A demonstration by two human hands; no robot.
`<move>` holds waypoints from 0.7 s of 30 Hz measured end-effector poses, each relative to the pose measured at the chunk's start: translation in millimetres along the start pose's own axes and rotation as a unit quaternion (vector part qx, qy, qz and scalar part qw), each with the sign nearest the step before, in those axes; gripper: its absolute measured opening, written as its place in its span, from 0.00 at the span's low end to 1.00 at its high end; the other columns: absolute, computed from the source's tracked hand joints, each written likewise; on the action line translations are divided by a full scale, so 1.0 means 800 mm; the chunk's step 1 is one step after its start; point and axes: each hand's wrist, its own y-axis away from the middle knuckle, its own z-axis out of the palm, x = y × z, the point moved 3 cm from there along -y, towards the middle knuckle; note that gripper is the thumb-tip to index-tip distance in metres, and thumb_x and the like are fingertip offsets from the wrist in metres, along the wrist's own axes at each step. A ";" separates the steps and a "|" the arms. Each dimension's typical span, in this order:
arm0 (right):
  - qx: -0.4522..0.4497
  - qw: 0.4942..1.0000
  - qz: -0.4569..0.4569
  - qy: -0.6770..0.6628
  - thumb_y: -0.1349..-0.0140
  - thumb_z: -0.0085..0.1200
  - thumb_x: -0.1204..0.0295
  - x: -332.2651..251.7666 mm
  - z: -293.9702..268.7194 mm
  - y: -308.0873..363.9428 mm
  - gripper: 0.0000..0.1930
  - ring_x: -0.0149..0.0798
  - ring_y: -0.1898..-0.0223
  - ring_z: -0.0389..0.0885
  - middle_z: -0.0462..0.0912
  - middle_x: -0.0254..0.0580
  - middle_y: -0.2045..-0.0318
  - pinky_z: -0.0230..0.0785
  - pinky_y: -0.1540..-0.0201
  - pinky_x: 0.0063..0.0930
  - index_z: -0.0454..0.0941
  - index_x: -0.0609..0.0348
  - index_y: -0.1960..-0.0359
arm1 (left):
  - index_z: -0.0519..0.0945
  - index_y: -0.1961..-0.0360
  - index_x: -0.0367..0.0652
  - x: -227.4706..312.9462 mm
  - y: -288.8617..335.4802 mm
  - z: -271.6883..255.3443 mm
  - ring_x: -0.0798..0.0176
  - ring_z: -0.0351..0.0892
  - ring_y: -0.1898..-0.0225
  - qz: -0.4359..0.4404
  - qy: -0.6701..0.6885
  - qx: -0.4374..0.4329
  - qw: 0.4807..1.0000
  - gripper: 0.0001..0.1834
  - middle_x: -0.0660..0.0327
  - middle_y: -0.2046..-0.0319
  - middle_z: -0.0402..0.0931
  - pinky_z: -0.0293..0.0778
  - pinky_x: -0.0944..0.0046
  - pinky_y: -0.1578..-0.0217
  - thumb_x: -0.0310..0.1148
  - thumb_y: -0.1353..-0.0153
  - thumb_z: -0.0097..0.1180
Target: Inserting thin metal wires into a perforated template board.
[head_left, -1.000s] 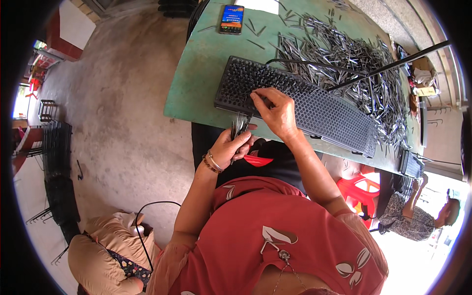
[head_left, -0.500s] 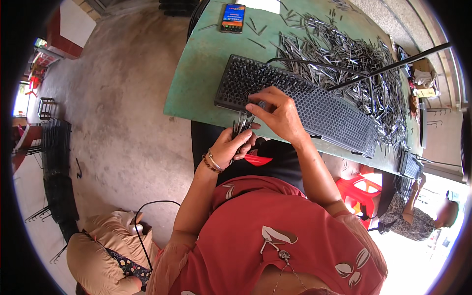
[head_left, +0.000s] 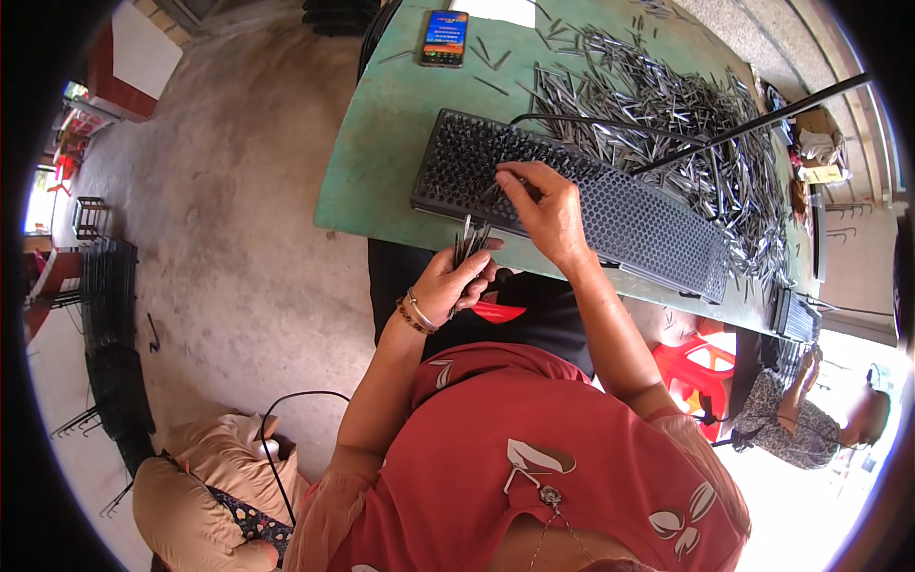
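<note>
A bundle of thin dark metal sticks point(head_left: 469, 238) stands upright in my left hand point(head_left: 452, 282), whose fingers are wrapped round it just off the table's near edge. My right hand point(head_left: 551, 212) is over the black perforated tray point(head_left: 658, 227), its thumb and forefinger pinched together at the filled holes. Whatever sits between those fingertips is too small and dark to make out. Upright sticks fill the tray's left part; the holes on its right part show bare. Behind the tray lies a big loose heap of the same metal sticks point(head_left: 658, 105).
The green table point(head_left: 381, 124) carries a phone point(head_left: 444, 38) at its far left and a few stray sticks. A thin black rod point(head_left: 753, 129) slants across the heap. Red stools point(head_left: 701, 367) stand at the right, near a seated person point(head_left: 791, 415). Another person point(head_left: 205, 505) is at the lower left.
My right hand has shifted slightly, from near the bundle to over the tray's filled holes. My left hand keeps its hold on the sticks.
</note>
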 end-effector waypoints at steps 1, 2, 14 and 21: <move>0.000 1.000 -0.010 0.013 0.39 0.56 0.72 0.001 0.002 0.001 0.09 0.25 0.73 0.73 0.80 0.39 0.71 0.65 0.73 0.19 0.80 0.66 0.62 | 0.71 0.47 0.40 0.000 0.000 0.001 0.80 0.59 0.80 0.000 0.000 -0.001 1.000 0.18 0.68 0.72 0.69 0.54 0.79 0.85 0.37 0.33 0.49; -0.001 0.999 -0.020 0.026 0.40 0.55 0.73 0.001 0.003 0.001 0.09 0.28 0.73 0.75 0.80 0.41 0.70 0.66 0.72 0.20 0.80 0.66 0.62 | 0.71 0.47 0.39 0.001 0.001 0.002 0.80 0.59 0.80 -0.002 -0.005 0.006 1.000 0.17 0.67 0.72 0.69 0.54 0.78 0.85 0.37 0.34 0.50; -0.050 0.964 -0.159 0.207 0.44 0.58 0.74 -0.005 0.017 0.016 0.10 0.44 0.71 0.78 0.76 0.44 0.67 0.71 0.69 0.34 0.80 0.61 0.61 | 0.71 0.49 0.37 0.010 0.009 0.012 0.78 0.63 0.77 -0.016 -0.007 -0.006 1.000 0.16 0.66 0.72 0.70 0.60 0.77 0.82 0.33 0.34 0.48; -0.157 0.983 -0.093 0.007 0.40 0.57 0.70 -0.001 0.001 0.013 0.10 0.37 0.68 0.77 0.76 0.43 0.66 0.69 0.66 0.27 0.81 0.63 0.61 | 0.69 0.47 0.36 0.018 0.013 0.021 0.78 0.63 0.78 0.001 -0.059 -0.059 0.997 0.16 0.66 0.71 0.69 0.60 0.77 0.84 0.31 0.33 0.46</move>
